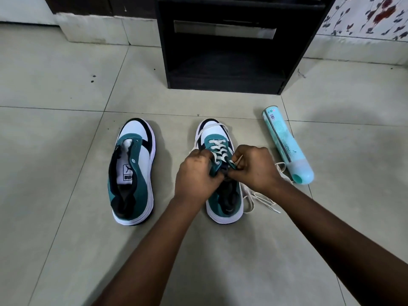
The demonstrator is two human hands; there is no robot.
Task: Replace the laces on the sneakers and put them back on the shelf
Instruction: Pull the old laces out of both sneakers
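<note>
Two teal, white and black sneakers stand on the tiled floor, toes pointing away from me. The left sneaker (132, 171) has no lace. The right sneaker (223, 204) carries a cream lace (217, 149) criss-crossed through its lower eyelets, with loose ends (262, 199) trailing on the floor to its right. My left hand (195, 175) grips the teal eyelet flap on the sneaker's left side. My right hand (254, 166) pinches the lace at the top eyelets. The dark shelf unit (227, 71) stands straight ahead, its lower compartment open.
A mint-green spray can (287, 149) lies on its side on the floor right of the laced sneaker. A white step and dark door frame (92, 25) sit at the back left. A floral-patterned wall (371, 16) rises at the back right.
</note>
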